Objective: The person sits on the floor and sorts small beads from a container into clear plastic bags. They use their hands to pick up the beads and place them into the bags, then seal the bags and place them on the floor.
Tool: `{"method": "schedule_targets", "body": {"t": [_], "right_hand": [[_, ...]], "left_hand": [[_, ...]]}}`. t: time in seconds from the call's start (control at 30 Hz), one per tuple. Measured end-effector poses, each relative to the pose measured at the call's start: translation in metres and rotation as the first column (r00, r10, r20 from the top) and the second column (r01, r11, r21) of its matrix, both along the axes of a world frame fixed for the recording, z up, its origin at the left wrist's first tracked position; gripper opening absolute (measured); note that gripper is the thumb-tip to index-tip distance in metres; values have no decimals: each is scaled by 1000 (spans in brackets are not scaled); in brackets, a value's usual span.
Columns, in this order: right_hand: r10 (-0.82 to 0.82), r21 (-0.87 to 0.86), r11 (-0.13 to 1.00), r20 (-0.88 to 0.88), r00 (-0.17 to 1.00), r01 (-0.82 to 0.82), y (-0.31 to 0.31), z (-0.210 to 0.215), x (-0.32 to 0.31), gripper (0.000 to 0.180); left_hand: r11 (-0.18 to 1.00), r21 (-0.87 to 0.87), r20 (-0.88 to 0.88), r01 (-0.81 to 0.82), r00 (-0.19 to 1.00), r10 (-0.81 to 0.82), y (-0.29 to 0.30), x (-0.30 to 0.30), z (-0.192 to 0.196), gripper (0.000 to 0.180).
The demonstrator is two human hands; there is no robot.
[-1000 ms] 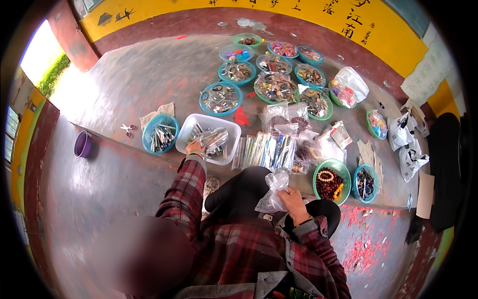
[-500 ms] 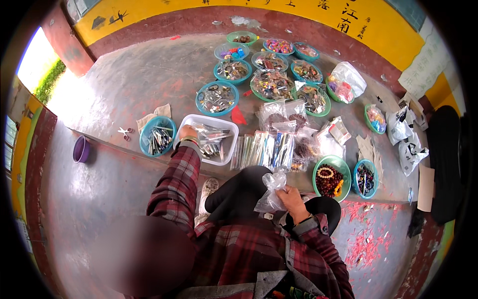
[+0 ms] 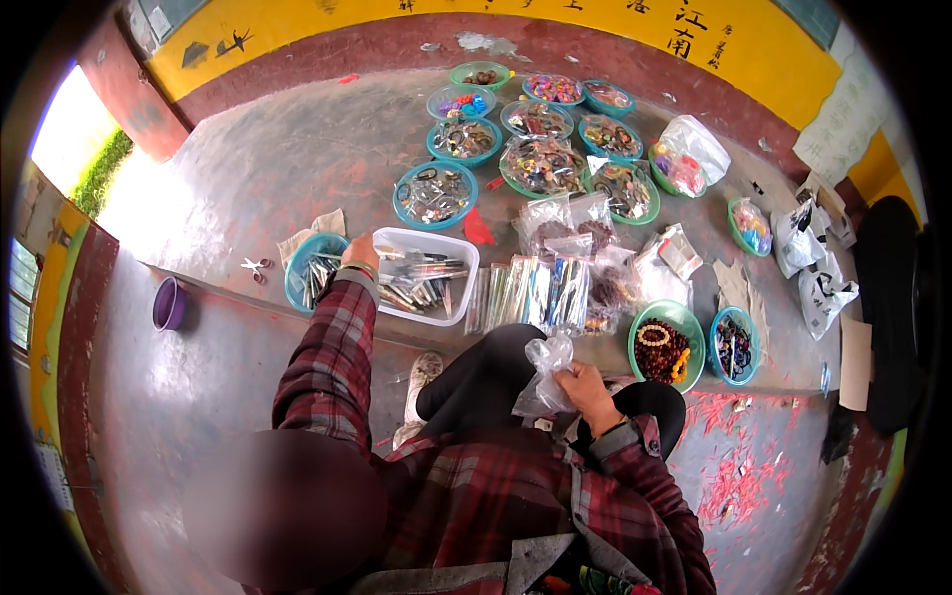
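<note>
A seated person in a red plaid shirt reaches among trays of small goods spread on a grey concrete floor (image 3: 258,169).

The left hand (image 3: 360,253) rests on the left rim of a white rectangular plastic tub (image 3: 461,288) of pens, whose long axes run roughly left to right; whether its fingers grasp anything cannot be told. A teal round bowl (image 3: 297,273) sits just beside it, small scissors (image 3: 256,266) and a purple cup (image 3: 169,302) further left. The right hand (image 3: 585,382) pinches a crumpled clear plastic bag (image 3: 543,382) over the lap.
</note>
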State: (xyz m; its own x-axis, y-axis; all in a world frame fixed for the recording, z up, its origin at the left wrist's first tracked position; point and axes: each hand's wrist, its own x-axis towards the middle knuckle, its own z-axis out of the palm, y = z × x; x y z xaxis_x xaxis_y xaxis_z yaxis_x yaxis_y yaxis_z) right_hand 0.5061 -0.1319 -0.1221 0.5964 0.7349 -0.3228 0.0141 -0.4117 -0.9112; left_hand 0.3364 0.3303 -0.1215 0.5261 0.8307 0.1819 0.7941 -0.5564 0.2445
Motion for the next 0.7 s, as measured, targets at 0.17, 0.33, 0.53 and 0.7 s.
{"method": "schedule_targets", "body": {"t": [0.17,0.33,0.53,0.7], "right_hand": [[11,13,1000,-11,1000,-10,-3,2,0,22],[13,25,1000,-42,999,-12,-2,-7,1,21],[42,58,997,-15,999,-41,-3,-11,3,20],[19,74,997,-49,999,-15,-3,-1,0,19]], "left_hand": [[1000,-10,-135,29,990,-30,-17,8,36,21],[997,-23,-289,69,954,-73,-16,14,74,26],[997,45,-283,61,958,-46,-7,17,96,25],[992,86,-235,92,970,-70,-21,30,126,26]]}}
